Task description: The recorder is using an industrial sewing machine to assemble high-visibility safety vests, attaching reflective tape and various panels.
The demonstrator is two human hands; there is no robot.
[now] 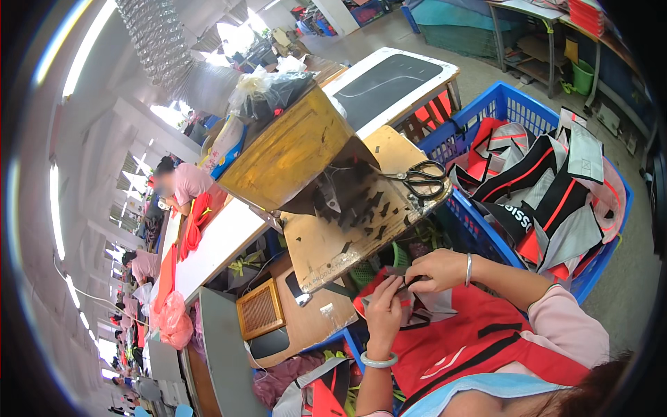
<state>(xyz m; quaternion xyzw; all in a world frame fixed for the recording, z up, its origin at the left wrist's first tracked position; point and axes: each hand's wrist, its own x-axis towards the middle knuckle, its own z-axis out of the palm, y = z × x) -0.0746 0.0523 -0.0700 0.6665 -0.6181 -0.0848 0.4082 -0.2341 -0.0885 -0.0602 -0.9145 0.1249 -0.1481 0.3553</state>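
In front of my red apron (451, 351), both hands meet at a grey fabric piece (436, 304) with black and red parts. My left hand (384, 313), with a pale bangle at its wrist, is closed on the edge of the piece. Fingers bent, my right hand (438, 271) pinches a dark part of the same piece near the left fingertips. The exact pinch point is partly hidden by the fingers. Beyond my hands, black-handled scissors (420, 182) lie on a wooden board (313, 243) strewn with small black scraps (375, 205).
To my right stands a blue plastic basket (497, 240) heaped with grey, black and red sewn pieces (549, 187). A yellowish box-like machine cover (288, 156) rises behind the board. More fabric pieces (323, 386) lie low at left. A person (191, 182) works at a white table (208, 254).
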